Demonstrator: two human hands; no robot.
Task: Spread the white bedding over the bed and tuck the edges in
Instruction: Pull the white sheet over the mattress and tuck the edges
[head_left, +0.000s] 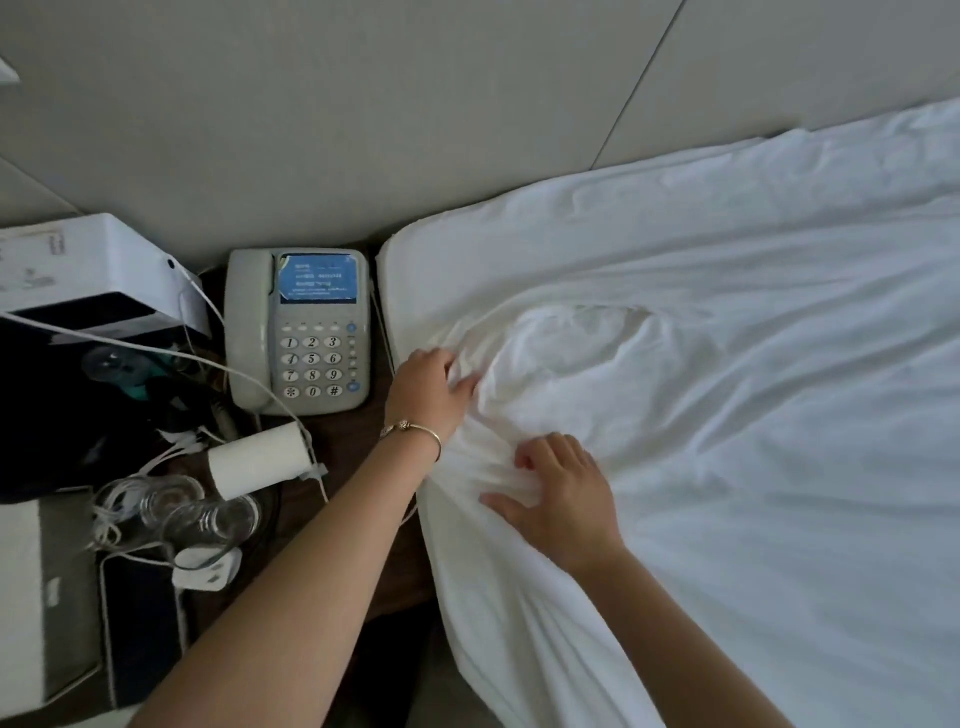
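Observation:
The white bedding (727, 364) covers the bed, which fills the right half of the view up to the grey headboard wall. Near the bed's upper left corner the cloth is bunched into folds. My left hand (428, 387), a bangle on its wrist, grips a fold at the mattress's left edge with curled fingers. Just below and to the right, my right hand (558, 491) holds gathered cloth, its fingers curled into the folds. The bare mattress corner (410, 270) shows above my left hand.
A dark nightstand (358, 457) stands directly left of the bed. On it are a grey telephone (301, 332), a white paper roll (260, 460), clear glasses (208, 519), white cables, a charger and a white box (104, 270). The grey padded wall (363, 104) rises behind.

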